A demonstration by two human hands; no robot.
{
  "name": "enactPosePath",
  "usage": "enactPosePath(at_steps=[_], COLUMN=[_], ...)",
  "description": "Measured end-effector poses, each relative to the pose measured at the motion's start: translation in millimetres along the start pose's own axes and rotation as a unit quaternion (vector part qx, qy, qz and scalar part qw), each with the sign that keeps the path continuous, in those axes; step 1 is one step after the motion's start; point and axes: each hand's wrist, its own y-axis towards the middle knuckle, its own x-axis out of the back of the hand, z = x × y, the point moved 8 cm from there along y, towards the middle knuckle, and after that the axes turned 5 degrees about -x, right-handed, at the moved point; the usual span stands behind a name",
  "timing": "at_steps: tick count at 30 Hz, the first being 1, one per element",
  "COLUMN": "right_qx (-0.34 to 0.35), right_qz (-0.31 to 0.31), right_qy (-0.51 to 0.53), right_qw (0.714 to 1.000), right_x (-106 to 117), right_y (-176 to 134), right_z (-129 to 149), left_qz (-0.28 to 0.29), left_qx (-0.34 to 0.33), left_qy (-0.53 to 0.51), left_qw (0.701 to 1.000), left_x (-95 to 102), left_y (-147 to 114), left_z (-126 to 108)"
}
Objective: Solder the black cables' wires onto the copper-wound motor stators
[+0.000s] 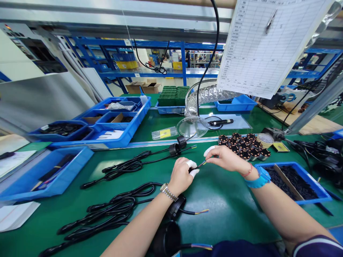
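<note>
Cable (198, 166): held above the green tabletop (227, 214), with thin coloured wires (204, 163) bared at the right end.
Left hand (182, 175): closed on the cable, pinching tightly between thumb and forefinger, white covers (191, 164) on both tips.
Right hand (224, 157): pinched on the ends of the wires, fingers (213, 152) barely apart, white cover on one tip.
Caps (174, 149): black, two beyond the left hand, two more beside the left forearm (144, 217).
Cords (122, 207): black, looped and bundled, left of the caps.
Coils (250, 147): copper-coloured, clustered beyond the right wrist.
Tray (317, 200): blue, to the right of the right forearm (284, 200), split by a divider (288, 182), holding small black pieces (305, 182).
</note>
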Motion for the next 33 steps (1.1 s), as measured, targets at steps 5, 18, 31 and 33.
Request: enactPosePath(at_steps=[5,18,31,33], right_qx=[0.003,0.026,-0.020,-0.032], right_qz=[0.000,-0.019,-0.035,-0.048], right_qy=[-0.024,-0.030,0.048,0.048], right_qw=[1.000,0.999,0.998,0.997], right_x=[-3,-11,-11,-12], right_y=[1,3,1,1], right_z=[5,13,5,2], left_qz=[0.001,0.012,0.013,0.013], left_qx=[-0.016,-0.006,-0.003,-0.003], left_qy=[0.008,-0.002,-0.005,-0.005], left_qw=[1.000,1.000,1.000,1.000], left_x=[1.7,-2.4,-3.4,-3.2], left_y=[1,0,-1,-1], left_z=[-6,-4,-3,-4])
